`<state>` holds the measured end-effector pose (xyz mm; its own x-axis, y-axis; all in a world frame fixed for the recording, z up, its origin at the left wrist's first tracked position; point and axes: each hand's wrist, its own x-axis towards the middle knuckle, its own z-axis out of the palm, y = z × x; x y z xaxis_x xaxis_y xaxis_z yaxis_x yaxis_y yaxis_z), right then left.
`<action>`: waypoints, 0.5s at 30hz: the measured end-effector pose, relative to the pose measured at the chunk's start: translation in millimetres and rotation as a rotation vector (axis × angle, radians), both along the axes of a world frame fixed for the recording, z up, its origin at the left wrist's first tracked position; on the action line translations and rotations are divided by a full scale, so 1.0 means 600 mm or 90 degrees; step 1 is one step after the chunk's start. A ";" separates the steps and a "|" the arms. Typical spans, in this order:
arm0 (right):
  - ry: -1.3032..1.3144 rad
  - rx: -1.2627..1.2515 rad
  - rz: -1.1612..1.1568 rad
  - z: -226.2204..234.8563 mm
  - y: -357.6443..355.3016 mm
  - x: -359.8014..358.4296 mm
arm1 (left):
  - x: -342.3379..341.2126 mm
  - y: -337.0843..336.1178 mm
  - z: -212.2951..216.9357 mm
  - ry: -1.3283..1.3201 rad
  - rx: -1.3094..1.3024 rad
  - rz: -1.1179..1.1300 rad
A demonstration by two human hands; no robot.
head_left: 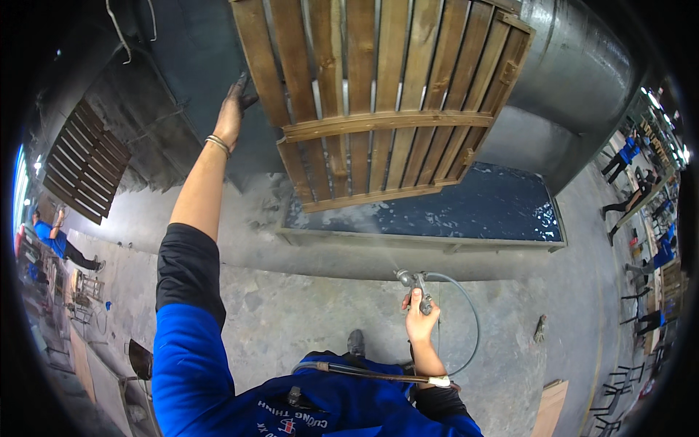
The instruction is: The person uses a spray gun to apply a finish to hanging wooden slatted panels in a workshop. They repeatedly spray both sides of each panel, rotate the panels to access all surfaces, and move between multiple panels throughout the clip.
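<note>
A slatted brown wooden panel (386, 73) hangs tilted in front of me, with crosswise rails over its slats. My left hand (233, 113) is raised at the panel's left side with fingers stretched out; whether it touches the edge I cannot tell. In my right hand (420, 320) is a metal spray gun (412, 281), held low before my body and pointed at the panel. A faint mist leaves its nozzle. From the gun a grey hose (477, 320) loops to the right and back toward my forearm.
Beneath the panel stands a long trough (466, 218) of dark, foamy water. A large metal duct (575, 58) is behind at the right. Another slatted panel (87, 160) hangs at the left. A wooden board (551, 408) lies lower right. Several people are at both sides.
</note>
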<state>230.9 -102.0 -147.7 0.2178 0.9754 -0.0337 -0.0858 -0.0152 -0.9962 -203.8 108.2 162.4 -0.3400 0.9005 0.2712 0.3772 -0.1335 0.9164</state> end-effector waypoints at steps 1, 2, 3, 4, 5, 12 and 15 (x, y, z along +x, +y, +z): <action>-0.034 -0.020 -0.004 -0.004 0.005 0.013 | 0.000 0.000 -0.002 -0.003 0.001 0.006; -0.023 -0.016 -0.021 -0.008 0.010 0.023 | 0.003 0.003 -0.004 0.000 0.007 0.004; -0.019 -0.015 -0.044 -0.011 0.016 0.033 | 0.004 0.004 -0.006 0.001 0.007 0.013; -0.015 -0.014 -0.068 -0.014 0.022 0.045 | 0.006 0.006 -0.005 -0.004 -0.003 0.014; -0.025 -0.007 -0.084 -0.016 0.027 0.057 | 0.008 0.008 -0.005 -0.014 -0.001 0.017; -0.044 -0.018 -0.188 -0.016 0.042 0.147 | 0.039 0.013 -0.005 -0.048 0.039 0.016; -0.067 -0.028 -0.209 -0.009 0.034 0.180 | 0.059 0.008 -0.002 -0.047 0.054 0.011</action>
